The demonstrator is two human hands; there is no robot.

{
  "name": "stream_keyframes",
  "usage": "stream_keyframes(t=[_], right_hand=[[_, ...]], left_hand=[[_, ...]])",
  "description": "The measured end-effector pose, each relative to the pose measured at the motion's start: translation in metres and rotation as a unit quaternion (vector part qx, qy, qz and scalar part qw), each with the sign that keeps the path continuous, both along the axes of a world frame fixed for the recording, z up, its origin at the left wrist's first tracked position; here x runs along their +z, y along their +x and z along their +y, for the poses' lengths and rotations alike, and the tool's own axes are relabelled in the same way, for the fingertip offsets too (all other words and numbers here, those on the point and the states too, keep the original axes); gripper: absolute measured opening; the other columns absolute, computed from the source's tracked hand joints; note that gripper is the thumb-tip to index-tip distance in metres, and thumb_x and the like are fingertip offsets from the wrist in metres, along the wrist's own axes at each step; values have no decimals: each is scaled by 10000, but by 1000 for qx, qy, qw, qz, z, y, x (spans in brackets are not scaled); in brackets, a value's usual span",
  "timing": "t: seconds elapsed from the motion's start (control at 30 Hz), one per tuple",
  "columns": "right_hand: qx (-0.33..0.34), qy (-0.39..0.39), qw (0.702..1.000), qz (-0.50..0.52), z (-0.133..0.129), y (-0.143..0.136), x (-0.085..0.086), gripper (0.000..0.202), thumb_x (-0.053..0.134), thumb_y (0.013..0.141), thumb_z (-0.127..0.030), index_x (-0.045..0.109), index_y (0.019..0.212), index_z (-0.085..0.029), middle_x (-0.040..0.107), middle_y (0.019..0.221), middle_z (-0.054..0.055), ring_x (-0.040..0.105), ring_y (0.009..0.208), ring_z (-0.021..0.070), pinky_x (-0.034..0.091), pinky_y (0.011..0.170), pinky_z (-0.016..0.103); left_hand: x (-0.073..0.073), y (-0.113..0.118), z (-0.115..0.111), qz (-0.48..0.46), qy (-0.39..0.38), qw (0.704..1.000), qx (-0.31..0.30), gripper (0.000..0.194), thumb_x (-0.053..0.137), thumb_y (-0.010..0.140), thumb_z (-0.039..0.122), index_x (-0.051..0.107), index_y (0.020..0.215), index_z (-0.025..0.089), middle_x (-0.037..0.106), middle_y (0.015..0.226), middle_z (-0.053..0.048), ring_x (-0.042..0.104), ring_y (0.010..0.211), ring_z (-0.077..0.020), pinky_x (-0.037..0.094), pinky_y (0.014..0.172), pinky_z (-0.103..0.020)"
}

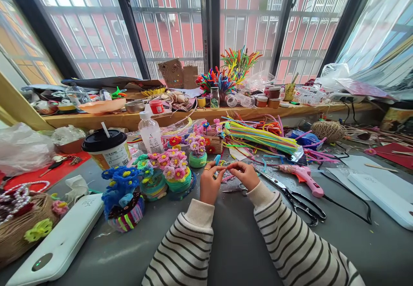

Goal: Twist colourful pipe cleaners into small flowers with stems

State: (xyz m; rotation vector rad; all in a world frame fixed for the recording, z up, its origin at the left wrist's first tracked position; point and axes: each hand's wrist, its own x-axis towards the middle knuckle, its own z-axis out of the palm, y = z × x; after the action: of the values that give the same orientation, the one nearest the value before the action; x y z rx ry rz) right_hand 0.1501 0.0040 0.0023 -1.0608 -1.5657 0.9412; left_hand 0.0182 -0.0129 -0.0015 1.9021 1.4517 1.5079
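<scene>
Both hands meet above the middle of the grey table, fingertips nearly touching. My left hand [211,184] is closed, with a small blue looped piece [217,160] sticking up between its fingers. My right hand [245,175] pinches at something thin and reddish between the two hands, too small to name. Below them lie small scissors [237,188]. Pots of fuzzy flowers stand to the left, one with pink flowers [176,165] and one with blue flowers [122,180]. Right of my right hand are large black-handled scissors [295,200] and a pink glue gun [305,177].
A bundle of coloured pipe cleaners [267,137] lies behind the hands. At the left stand a lidded cup [106,148], a plastic bottle [150,135] and a white device [61,238]. Another white device [382,197] is at the right. The cluttered windowsill [180,117] runs behind.
</scene>
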Motion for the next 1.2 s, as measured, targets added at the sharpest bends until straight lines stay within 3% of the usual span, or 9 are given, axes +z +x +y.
stream_keyframes(t=[0.7, 0.8, 0.87, 0.9, 0.93, 1.03, 1.1, 1.2], right_hand=[[11, -1, 1000, -5, 5, 1, -6, 129, 481, 630, -223, 581, 679, -158, 613, 670, 30, 559, 629, 141, 450, 616, 281], [-45, 66, 995, -66, -4, -2, 0, 139, 455, 653, -216, 571, 691, -151, 594, 707, 58, 549, 651, 159, 449, 633, 316], [-137, 174, 967, -129, -17, -8, 4, 120, 467, 653, -216, 564, 683, -153, 573, 744, 82, 528, 747, 198, 412, 717, 376], [-153, 219, 952, -150, -26, -13, 6, 115, 470, 659, -221, 562, 697, -162, 570, 770, 85, 513, 803, 212, 387, 758, 398], [-142, 261, 942, -159, -35, -20, 8, 121, 467, 671, -229, 560, 726, -174, 572, 803, 81, 504, 839, 212, 368, 789, 403], [24, 371, 906, -200, -63, -42, 9, 244, 496, 674, -301, 538, 898, -216, 592, 926, 40, 492, 930, 196, 256, 923, 415], [84, 421, 875, -221, -76, -55, 7, 311, 480, 698, -326, 507, 986, -212, 576, 1008, 36, 477, 984, 189, 188, 971, 417], [81, 460, 847, -254, -84, -68, -2, 246, 378, 773, -180, 524, 961, -242, 599, 982, -4, 469, 1013, 136, 165, 999, 377]], left_hand=[[2, 1, -2, 58, 15, 998, 30, 135, 495, 681, 235, 614, 717, 184, 540, 872, -68, 499, 864, -174, 395, 760, -305], [3, 3, 0, 104, 36, 993, 44, 132, 494, 682, 230, 611, 732, 192, 535, 889, -73, 488, 869, -184, 387, 759, -325], [5, 4, 5, 150, 47, 986, 58, 127, 495, 680, 211, 608, 736, 193, 533, 929, -85, 482, 876, -205, 374, 761, -355], [6, 5, 9, 175, 50, 981, 62, 124, 494, 678, 195, 606, 730, 191, 534, 946, -93, 482, 876, -217, 368, 760, -371], [7, 6, 13, 199, 52, 977, 65, 131, 483, 680, 165, 604, 725, 187, 534, 966, -100, 481, 881, -227, 361, 761, -383], [11, 11, 24, 278, 77, 957, 30, 164, 454, 682, 95, 591, 667, 183, 564, 932, -98, 496, 864, -228, 349, 783, -390], [12, 15, 27, 334, 119, 935, 27, 212, 401, 706, 67, 582, 700, 177, 556, 972, -98, 488, 897, -218, 321, 829, -393], [13, 19, 26, 432, 168, 885, 33, 223, 363, 737, 82, 570, 757, 161, 544, 1000, -98, 481, 915, -205, 309, 854, -386]])
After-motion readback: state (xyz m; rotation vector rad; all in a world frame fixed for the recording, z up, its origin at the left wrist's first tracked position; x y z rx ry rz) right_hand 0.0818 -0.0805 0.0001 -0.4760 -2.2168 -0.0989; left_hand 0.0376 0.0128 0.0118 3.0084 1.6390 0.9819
